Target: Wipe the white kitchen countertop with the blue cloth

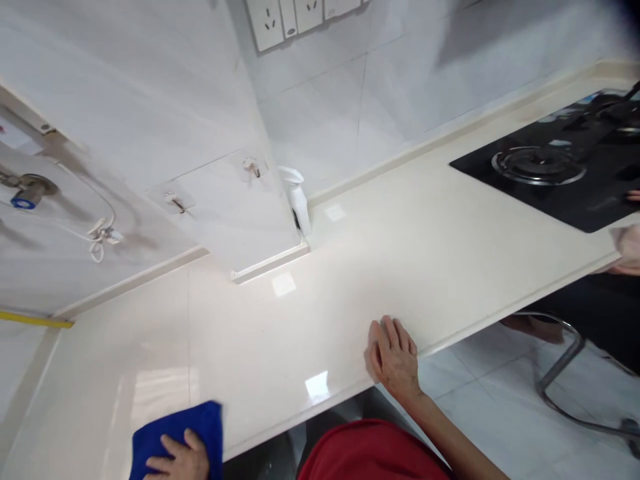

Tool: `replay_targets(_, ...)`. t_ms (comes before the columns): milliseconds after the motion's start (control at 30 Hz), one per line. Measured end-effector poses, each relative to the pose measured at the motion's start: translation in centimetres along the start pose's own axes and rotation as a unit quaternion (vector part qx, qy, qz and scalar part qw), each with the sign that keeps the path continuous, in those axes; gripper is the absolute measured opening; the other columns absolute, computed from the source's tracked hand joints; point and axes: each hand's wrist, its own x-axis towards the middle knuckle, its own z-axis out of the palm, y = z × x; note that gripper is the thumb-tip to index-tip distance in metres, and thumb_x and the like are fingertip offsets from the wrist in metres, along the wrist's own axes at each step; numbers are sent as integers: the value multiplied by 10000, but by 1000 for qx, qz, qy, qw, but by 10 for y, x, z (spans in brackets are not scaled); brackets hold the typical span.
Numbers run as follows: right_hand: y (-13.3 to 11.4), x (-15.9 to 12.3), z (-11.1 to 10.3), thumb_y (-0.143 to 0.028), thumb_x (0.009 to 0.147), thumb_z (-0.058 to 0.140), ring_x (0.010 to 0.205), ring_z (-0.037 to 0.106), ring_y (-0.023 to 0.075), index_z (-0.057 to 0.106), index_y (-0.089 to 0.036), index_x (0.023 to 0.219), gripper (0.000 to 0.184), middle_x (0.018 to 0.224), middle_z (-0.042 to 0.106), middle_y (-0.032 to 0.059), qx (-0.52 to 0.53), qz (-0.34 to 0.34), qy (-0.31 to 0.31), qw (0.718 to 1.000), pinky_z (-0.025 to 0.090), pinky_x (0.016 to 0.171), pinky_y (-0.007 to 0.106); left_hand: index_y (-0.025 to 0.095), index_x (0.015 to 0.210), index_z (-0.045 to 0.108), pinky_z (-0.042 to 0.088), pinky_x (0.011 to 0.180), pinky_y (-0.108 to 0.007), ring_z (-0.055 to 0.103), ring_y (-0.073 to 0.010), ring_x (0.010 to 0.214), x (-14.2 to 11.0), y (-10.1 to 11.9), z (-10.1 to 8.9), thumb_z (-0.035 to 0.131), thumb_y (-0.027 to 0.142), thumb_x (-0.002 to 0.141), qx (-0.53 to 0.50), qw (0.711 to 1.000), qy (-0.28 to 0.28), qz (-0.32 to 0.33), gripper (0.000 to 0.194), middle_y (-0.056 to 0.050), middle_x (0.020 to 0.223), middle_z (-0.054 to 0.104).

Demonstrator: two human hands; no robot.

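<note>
My left hand (180,457) presses flat on a blue cloth (200,427) at the near left of the cream countertop (350,267); its fingers lie spread over the cloth. Further right, my right hand (393,357) rests palm down at the counter's front edge, fingers stretched out and close together, with nothing in it. Below the counter edge my red top shows.
A white spray bottle (296,197) stands in the back corner against the tiled wall. A black gas hob (550,173) is set into the counter at the right, with another person's hand (627,250) at its near edge. Wall sockets (295,17), hooks, a tap fitting (27,193).
</note>
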Motion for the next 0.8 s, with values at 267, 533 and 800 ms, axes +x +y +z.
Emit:
replay_targets(267, 17, 12, -12, -279, 912, 520, 1406, 371, 387, 421, -171, 1454, 562, 1534, 403, 189, 60, -38, -24, 997, 474, 1045, 588, 86, 1488, 346, 329, 1111, -783, 106, -553, 1480, -107, 76, 25, 479, 376, 916, 53, 885, -29, 462, 654, -316, 1632, 129)
replay_targets(533, 70, 36, -32, -121, 921, 415, 1274, 525, 217, 448, -198, 1407, 493, 1387, 568, 102, 231, -51, -54, 970, 544, 1080, 436, 217, 1548, 80, 389, 1133, -714, 59, -481, 1532, -225, 188, 20, 511, 243, 898, 16, 766, -109, 634, 781, -206, 1686, -50)
replay_targets(800, 120, 16, -41, -147, 953, 434, 1261, 581, 186, 450, -244, 1390, 448, 1373, 587, 91, 228, 62, 63, 970, 588, 1029, 380, 202, 1540, 197, 377, 1157, -718, 82, -437, 1544, -300, 239, 60, 471, 294, 912, -48, 668, -274, 690, 691, -168, 1681, 171)
